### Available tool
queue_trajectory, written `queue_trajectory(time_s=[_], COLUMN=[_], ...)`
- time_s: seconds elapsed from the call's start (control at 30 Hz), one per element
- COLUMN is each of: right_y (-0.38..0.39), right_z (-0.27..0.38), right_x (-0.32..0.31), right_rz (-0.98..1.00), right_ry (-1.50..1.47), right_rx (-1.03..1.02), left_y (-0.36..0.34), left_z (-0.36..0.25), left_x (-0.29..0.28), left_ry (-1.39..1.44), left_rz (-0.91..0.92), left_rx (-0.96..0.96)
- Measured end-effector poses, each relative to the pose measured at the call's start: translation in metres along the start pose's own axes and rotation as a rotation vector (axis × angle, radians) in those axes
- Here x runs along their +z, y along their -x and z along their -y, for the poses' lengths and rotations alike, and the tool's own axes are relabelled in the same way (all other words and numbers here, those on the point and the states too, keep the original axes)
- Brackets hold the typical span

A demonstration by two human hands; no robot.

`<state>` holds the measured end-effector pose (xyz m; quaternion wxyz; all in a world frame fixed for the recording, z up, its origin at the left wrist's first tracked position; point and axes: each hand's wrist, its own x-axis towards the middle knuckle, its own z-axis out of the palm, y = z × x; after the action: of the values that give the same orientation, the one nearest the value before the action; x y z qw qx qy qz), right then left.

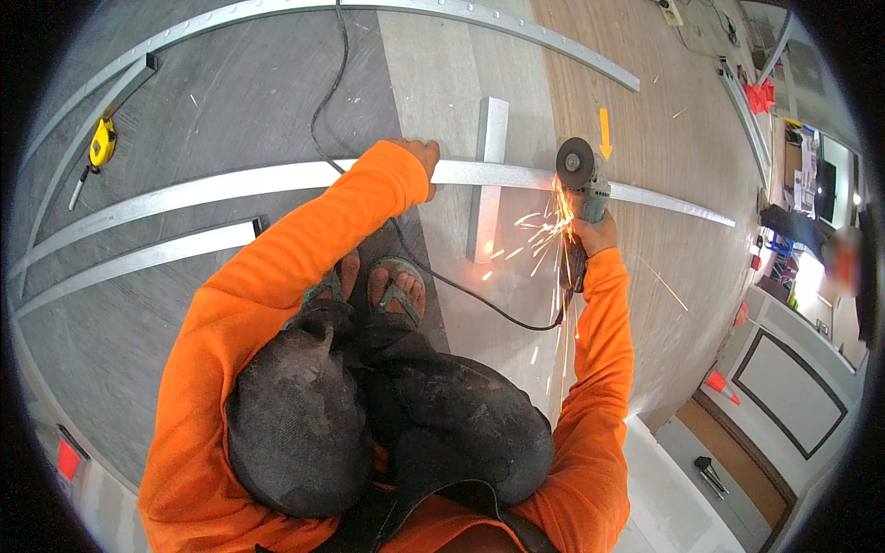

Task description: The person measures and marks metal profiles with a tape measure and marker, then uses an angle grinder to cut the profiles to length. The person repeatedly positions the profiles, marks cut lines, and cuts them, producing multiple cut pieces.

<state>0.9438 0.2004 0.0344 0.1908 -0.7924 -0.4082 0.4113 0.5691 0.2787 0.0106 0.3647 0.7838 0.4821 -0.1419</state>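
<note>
My right hand [597, 232] is closed round the body of a grey-green angle grinder [590, 205]. Its dark disc [575, 158] meets a long galvanized metal profile [277, 177], and a spray of orange sparks [553, 226] flies back toward me. To the left of the cut, my left hand [428, 166] grips the same profile, its fingers curled over it and partly hidden by the sleeve. A shorter metal piece [485, 221] lies crosswise beneath the profile, between my hands. The grinder's black cord [470, 293] loops across the floor past my left hand.
My sandalled feet [396, 286] are just below the profile. More metal profiles [147, 263] lie at left, with a yellow tape measure [103, 143] and a marker [80, 187]. Another long profile [498, 20] runs along the far side. A person [802, 226] and an orange cone [722, 387] are at right.
</note>
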Motion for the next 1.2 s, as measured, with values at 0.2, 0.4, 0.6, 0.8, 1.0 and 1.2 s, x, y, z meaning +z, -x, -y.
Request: queue_trajectory(time_s=[0.2, 0.4, 0.6, 0.8, 1.0, 1.2], right_y=[-0.013, 0.0, -0.012, -0.011, -0.003, -0.013], right_z=[-0.029, 0.005, -0.03, -0.037, -0.028, -0.059], right_x=[-0.006, 0.003, -0.006, -0.012, -0.005, -0.012], right_rz=[-0.049, 0.011, -0.043, -0.045, -0.022, -0.066], right_ry=[-0.15, -0.002, 0.04, 0.151, 0.037, -0.048], right_rx=[-0.049, 0.01, -0.04, -0.102, -0.054, -0.124], left_y=[-0.002, 0.006, 0.004, 0.001, 0.001, -0.002], left_z=[-0.003, -0.001, -0.002, 0.001, 0.005, 0.001], left_x=[0.0, -0.004, -0.002, 0.0, 0.007, 0.003], left_ry=[0.025, 0.049, 0.029, 0.02, 0.038, 0.022], left_rz=[-0.014, -0.016, -0.011, -0.032, -0.081, -0.034], left_rx=[0.006, -0.028, -0.01, 0.014, 0.045, 0.023])
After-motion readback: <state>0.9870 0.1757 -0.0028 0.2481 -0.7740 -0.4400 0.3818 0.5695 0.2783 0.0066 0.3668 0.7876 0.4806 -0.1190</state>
